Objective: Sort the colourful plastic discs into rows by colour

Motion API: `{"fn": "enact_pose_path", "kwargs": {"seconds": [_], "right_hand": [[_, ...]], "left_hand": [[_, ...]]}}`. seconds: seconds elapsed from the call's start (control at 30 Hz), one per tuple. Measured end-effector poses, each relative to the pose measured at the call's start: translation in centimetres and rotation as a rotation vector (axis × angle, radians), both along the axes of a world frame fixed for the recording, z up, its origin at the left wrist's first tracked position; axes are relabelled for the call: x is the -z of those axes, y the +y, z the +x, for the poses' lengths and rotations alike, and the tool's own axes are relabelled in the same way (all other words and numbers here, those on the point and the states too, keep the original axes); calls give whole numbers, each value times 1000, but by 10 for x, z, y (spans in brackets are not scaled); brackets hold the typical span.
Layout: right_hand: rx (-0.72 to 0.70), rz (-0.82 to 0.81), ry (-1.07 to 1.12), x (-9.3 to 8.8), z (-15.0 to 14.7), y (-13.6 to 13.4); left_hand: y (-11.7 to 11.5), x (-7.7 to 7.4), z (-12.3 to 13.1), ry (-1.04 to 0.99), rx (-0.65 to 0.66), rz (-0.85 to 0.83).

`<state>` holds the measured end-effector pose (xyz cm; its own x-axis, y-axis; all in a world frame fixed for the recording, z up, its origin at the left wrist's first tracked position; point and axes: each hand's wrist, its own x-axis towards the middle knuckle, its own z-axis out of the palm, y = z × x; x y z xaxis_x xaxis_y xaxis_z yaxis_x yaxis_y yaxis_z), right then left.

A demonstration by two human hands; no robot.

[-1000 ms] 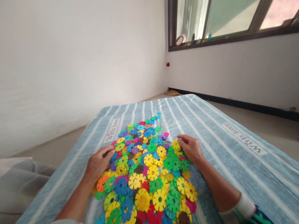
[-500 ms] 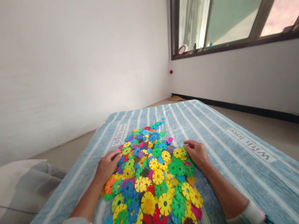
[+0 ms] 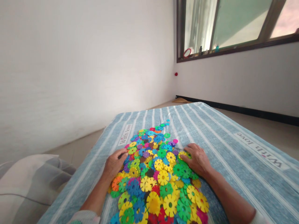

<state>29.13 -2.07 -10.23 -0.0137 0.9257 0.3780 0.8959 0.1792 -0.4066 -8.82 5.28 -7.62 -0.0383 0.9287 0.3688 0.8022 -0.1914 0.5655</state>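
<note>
A long pile of plastic snowflake discs (image 3: pixel 163 177), notched round the rim and holed in the middle, lies on a striped cloth (image 3: pixel 217 143). The discs are yellow, green, blue, red, purple, orange and brown. At the pile's left edge rests my left hand (image 3: pixel 116 161), thumb and fingers apart, fingertips touching the outer discs. On the opposite side my right hand (image 3: pixel 197 158) lies over the edge, fingers loosely spread. Its thumb reaches toward a yellow disc (image 3: pixel 182 155) and covers part of the green ones. Neither hand visibly grips a disc.
A few blue and green discs trail off toward the far end of the cloth. Grey-and-white fabric (image 3: pixel 35 183) lies low at the left. White walls (image 3: pixel 93 62) stand beyond, with a window (image 3: pixel 238 25) and a small red-framed mirror (image 3: pixel 187 53) on its sill.
The view has turned slightly left, so everything sits further right. My right hand has moved inward over the discs at the pile's right edge. My left hand stays at the left edge.
</note>
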Motion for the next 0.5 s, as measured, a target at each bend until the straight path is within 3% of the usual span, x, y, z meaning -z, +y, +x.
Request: {"fn": "enact_pose_path", "kwargs": {"seconds": [0.3, 0.5], "right_hand": [[-55, -30, 60, -2, -2, -3], [-118, 18, 280, -1, -2, 0]], "left_hand": [[-3, 0, 2, 25, -1, 12], [-3, -1, 3, 31, -5, 16]]}}
